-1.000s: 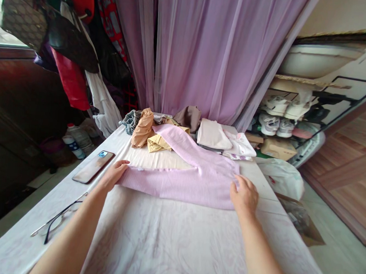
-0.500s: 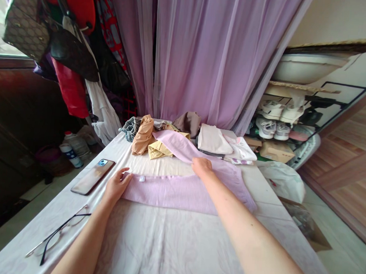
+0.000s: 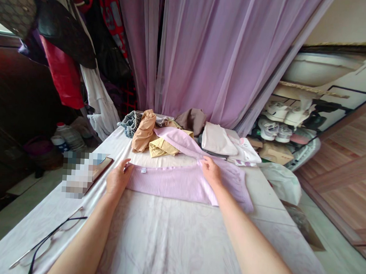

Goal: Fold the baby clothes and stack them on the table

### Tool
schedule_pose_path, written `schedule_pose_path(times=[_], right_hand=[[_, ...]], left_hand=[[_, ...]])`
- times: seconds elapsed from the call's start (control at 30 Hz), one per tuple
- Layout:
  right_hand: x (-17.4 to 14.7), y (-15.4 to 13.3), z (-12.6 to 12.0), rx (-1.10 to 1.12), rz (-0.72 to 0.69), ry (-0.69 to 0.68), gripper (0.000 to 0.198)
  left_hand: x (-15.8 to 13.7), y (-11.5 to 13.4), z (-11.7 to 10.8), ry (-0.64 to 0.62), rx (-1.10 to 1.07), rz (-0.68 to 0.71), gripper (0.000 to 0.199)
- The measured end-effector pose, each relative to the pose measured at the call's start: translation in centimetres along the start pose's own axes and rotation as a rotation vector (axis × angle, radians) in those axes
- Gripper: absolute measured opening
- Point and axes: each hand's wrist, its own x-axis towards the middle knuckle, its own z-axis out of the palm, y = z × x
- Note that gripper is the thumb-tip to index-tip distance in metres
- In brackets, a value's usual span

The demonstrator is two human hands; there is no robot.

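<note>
A lilac ribbed knit top (image 3: 168, 181) lies folded lengthwise on the cloth-covered table (image 3: 152, 234), with a small white label near its left end. At that left end, my left hand (image 3: 117, 177) pinches the garment's edge between thumb and fingers. My right hand (image 3: 211, 171) is closed on the fabric right of the middle, its fingers curled and partly hidden. From beside it, a long lilac sleeve stretches back and left, across a folded yellow garment (image 3: 162, 148).
Behind lie an orange-tan garment (image 3: 144, 130), a brown cloth (image 3: 192, 120) and folded pale clothes (image 3: 218, 139). Eyeglasses (image 3: 49, 238) and a partly blurred phone (image 3: 98, 173) rest at the left. A shoe rack (image 3: 297, 98) stands beyond the right edge; a purple curtain (image 3: 207, 51) hangs behind.
My right hand has shifted slightly right, its fingers less tightly balled. The garment's near edge has moved a little away from me. The view has shifted slightly.
</note>
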Motion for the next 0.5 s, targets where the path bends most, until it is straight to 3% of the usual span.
schedule_pose_path(times=[0.13,0.33,0.5], right_hand=[[-3.8,1.9,-0.2,0.075,-0.047,0.135,0.036],[-8.5,5.4,-2.3,-0.056,0.046,0.115,0.035],[-9.8,8.9,-6.1,-0.249,0.252,0.276,0.046]], left_hand=[[0.8,0.2,0.0,-0.024,0.050,0.015,0.046],[2.1,0.4,-0.3,-0.040,0.134,0.030,0.047],[0.2,1.7,1.0,0.137,0.113,0.293,0.041]])
